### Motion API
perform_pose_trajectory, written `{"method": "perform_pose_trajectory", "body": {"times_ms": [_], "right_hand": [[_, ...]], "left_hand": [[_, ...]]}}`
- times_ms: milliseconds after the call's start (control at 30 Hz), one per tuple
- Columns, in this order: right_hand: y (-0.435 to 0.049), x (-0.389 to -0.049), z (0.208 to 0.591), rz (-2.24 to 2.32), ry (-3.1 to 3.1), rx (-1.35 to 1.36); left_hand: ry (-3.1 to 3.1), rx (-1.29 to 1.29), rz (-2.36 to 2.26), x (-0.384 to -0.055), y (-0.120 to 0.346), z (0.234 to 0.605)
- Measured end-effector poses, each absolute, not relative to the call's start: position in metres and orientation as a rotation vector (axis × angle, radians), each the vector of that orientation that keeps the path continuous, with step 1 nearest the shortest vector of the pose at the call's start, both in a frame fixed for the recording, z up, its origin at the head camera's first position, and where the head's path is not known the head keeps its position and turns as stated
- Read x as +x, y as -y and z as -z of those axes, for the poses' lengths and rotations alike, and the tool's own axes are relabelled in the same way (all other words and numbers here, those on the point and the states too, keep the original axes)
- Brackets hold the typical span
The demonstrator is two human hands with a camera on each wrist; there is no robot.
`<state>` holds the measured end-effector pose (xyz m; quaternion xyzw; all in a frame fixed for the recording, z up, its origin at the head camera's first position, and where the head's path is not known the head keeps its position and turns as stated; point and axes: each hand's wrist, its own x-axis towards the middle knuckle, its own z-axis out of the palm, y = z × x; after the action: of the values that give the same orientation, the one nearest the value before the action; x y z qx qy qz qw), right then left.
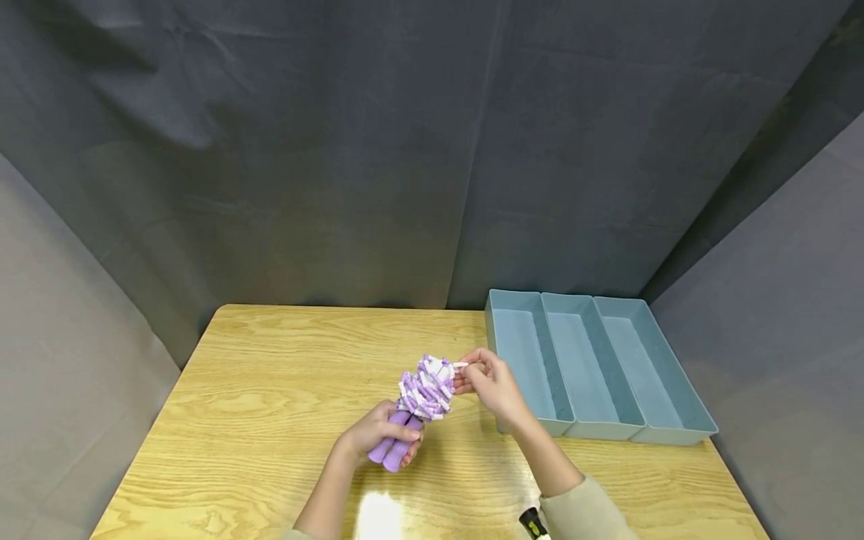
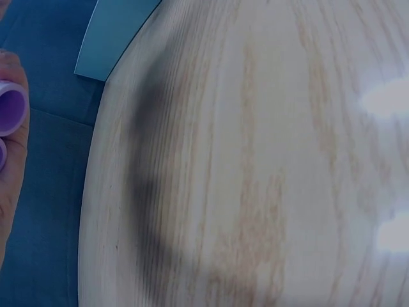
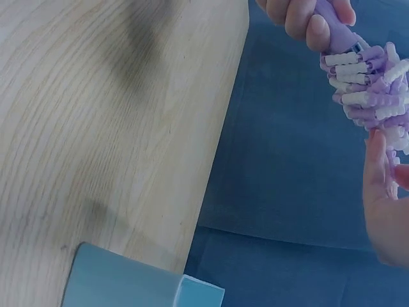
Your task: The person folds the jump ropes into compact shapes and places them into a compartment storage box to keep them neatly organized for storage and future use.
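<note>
A beaded jump rope (image 1: 427,388) in purple and white is bundled above the table, with its two purple handles (image 1: 397,444) side by side below the bundle. My left hand (image 1: 373,430) grips both handles, thumb across them. The left wrist view catches only the hollow end of a handle (image 2: 11,110) and part of that hand at the left edge. Beside the bundle's upper right, my right hand (image 1: 491,382) pinches a beaded strand between thumb and fingers. In the right wrist view, beads (image 3: 370,93) lie between my two hands; part of the bundle is cut off at the edge.
A blue-grey tray (image 1: 604,430) with three long compartments stands on the right of the wooden table (image 1: 283,390). A small black item with a yellow-green mark (image 1: 532,522) lies by my right sleeve. Dark curtain (image 1: 337,187) hangs behind the table.
</note>
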<state>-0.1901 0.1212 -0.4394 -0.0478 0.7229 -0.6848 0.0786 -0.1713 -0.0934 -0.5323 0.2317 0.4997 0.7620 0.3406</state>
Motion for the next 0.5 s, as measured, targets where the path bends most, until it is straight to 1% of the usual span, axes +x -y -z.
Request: {"method": "perform_pose_trajectory", "body": {"times_ms": [300, 500], "right_hand": [[-0.1266, -0.1928, 0.4449, 2.052, -2.01, -0.101], [-0.1305, -0.194, 0.4472, 2.074, -1.883, -0.112]], "left_hand": [[-1.295, 0.639, -1.986, -0.1691, 0.0937, 0.5333], [-1.333, 0.598, -1.978, -0.1679, 0.0955, 0.5333]]}}
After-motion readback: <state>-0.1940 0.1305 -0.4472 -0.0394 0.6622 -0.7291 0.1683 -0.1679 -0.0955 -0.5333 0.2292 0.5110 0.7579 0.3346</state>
